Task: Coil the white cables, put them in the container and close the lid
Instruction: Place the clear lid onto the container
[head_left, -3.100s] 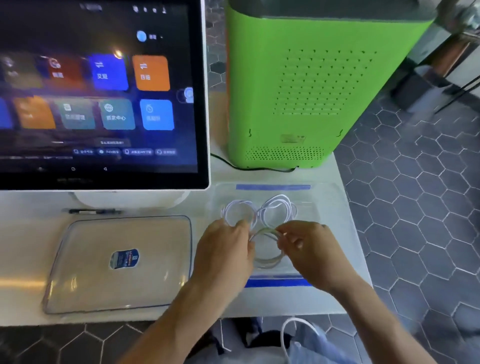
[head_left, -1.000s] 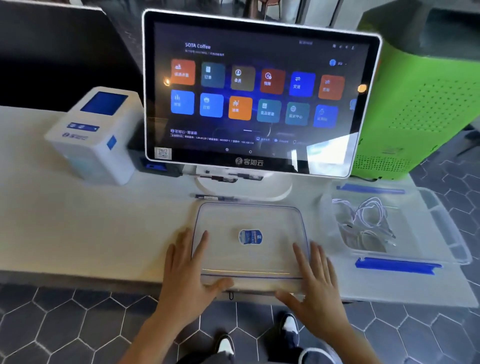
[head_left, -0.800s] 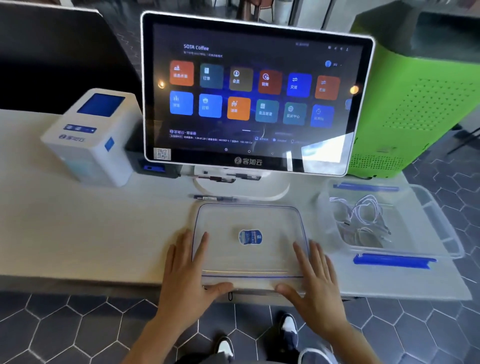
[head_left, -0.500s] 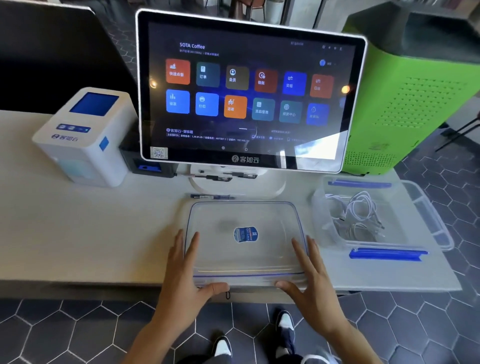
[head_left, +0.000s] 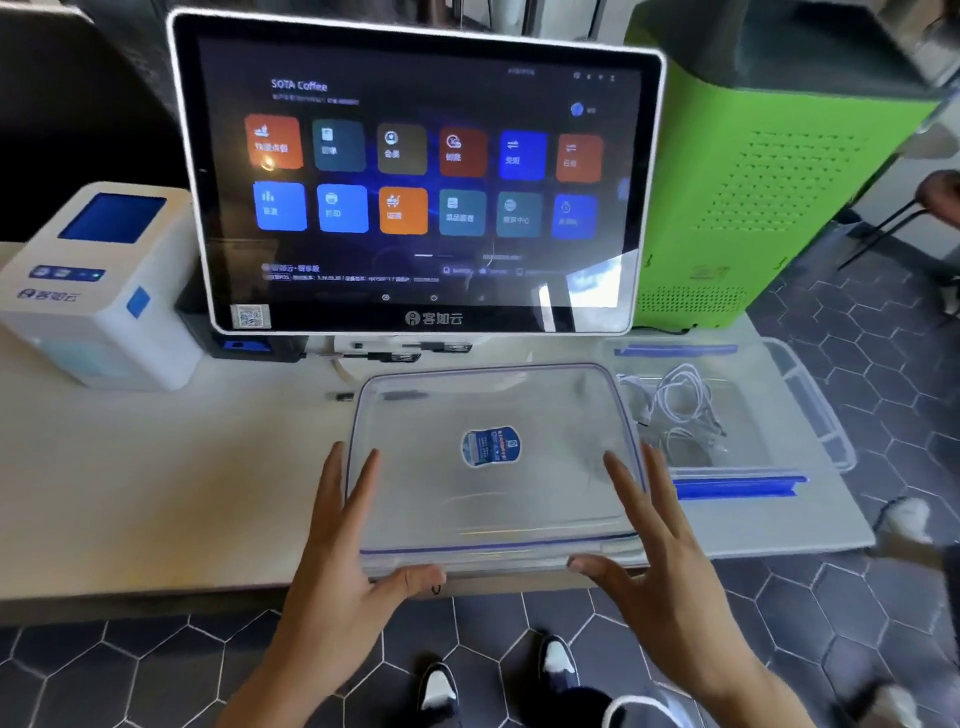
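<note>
Cables (head_left: 680, 402): coiled, already inside container (head_left: 810, 410), right of lid.
Lid (head_left: 488, 467): not on container yet, lifted at near table (head_left: 156, 483) edge.
Left hand (head_left: 337, 551): fingers spread, thumb under lid edge.
Right hand (head_left: 660, 556): same grip, opp. side.
Left to do: carry lid over, close.

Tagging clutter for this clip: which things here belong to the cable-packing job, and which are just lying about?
Job: white cables, clear container, lid, left hand, right hand.

Lying about: touchscreen terminal, white printer, green machine, pen.
</note>
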